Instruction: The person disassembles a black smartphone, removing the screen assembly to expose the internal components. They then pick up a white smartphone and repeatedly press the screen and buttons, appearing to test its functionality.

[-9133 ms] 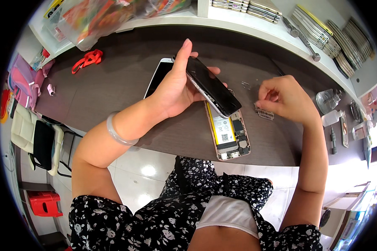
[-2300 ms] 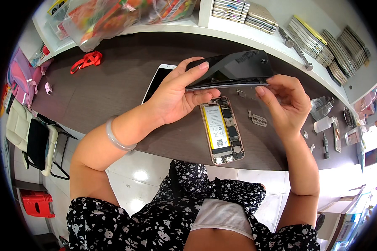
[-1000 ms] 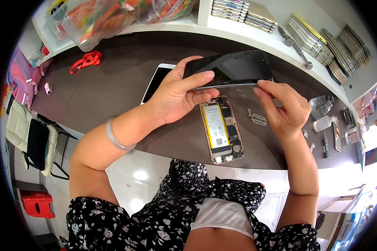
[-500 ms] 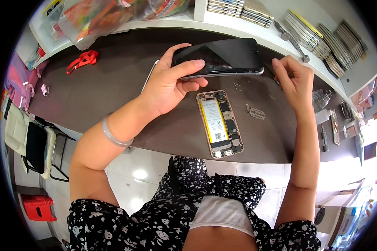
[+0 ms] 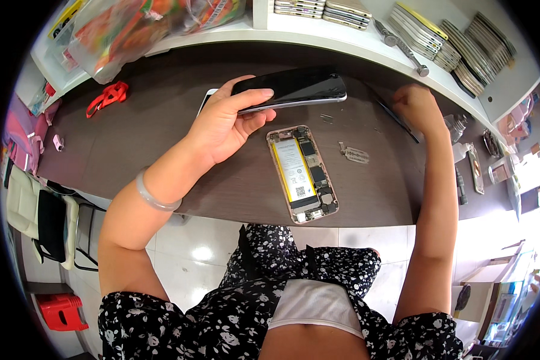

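My left hand (image 5: 231, 117) grips a black smartphone (image 5: 300, 86) by its left end, thumb on the glass, above the desk. Below it lies an opened phone body (image 5: 317, 175), its yellow-edged battery (image 5: 294, 171) and circuit boards exposed. A white edge of a flat thing (image 5: 205, 99) shows beside my left wrist. My right hand (image 5: 419, 109), slightly blurred, is closed with curled fingers near the far right; its fingertips are hidden. Just left of it, dark slim tweezers or a similar tool (image 5: 396, 120) lie on the desk. A razor blade (image 5: 357, 155) lies right of the opened phone.
Small metal bits (image 5: 326, 118) lie on the brown desk (image 5: 132, 156). A red strap (image 5: 108, 98) is at the left. Phones (image 5: 417, 33) and a wrench-like metal tool (image 5: 402, 48) fill the white shelf. Bottles (image 5: 457, 126) and a screwdriver (image 5: 461, 187) stand or lie at right.
My left hand and the black smartphone have shifted slightly left in view, along with the whole desk. My right hand's fingers have curled in and turned away, uncovering more of the dark slim tool.
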The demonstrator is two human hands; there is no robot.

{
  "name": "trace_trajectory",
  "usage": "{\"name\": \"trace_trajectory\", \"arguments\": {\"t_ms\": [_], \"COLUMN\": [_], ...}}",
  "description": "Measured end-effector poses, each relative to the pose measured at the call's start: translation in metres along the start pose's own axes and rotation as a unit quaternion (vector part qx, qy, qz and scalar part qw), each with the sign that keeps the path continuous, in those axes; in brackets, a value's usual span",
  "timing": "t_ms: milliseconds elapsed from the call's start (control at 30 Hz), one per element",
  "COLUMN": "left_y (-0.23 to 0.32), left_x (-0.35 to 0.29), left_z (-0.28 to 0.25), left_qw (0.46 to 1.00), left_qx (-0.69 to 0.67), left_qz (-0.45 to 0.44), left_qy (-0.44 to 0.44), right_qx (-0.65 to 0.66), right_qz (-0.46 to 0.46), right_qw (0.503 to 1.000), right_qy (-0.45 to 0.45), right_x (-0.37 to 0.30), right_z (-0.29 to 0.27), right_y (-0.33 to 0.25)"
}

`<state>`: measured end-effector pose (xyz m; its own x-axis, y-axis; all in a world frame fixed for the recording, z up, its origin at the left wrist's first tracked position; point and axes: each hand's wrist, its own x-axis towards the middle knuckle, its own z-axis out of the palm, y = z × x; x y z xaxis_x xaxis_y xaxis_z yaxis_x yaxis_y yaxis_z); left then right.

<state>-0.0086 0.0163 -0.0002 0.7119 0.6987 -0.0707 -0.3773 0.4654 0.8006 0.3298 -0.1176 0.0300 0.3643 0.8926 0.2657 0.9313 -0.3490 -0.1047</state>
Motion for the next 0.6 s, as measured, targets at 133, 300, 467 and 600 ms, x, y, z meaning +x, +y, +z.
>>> {"name": "trace_trajectory", "arguments": {"t_ms": [133,300,467,600], "left_y": [-0.001,0.002,0.003,0.002], "left_x": [0.000,0.003,0.003,0.004], "left_z": [0.009,0.003,0.001,0.001], "left_qw": [0.999,0.999,0.997,0.996], "left_qx": [-0.015,-0.045,-0.061,-0.081], "left_qz": [0.006,-0.022,-0.041,-0.045], "left_qy": [0.052,0.018,-0.022,-0.018], "right_qx": [-0.013,-0.061,-0.081,-0.093], "right_qz": [0.002,0.019,0.001,-0.024], "right_qw": [0.999,0.997,0.997,0.995], "right_qy": [-0.045,-0.032,-0.015,-0.015], "right_x": [0.007,0.008,0.010,0.008], "right_z": [0.012,0.019,0.026,0.024], "right_y": [0.006,0.004,0.010,0.005]}}
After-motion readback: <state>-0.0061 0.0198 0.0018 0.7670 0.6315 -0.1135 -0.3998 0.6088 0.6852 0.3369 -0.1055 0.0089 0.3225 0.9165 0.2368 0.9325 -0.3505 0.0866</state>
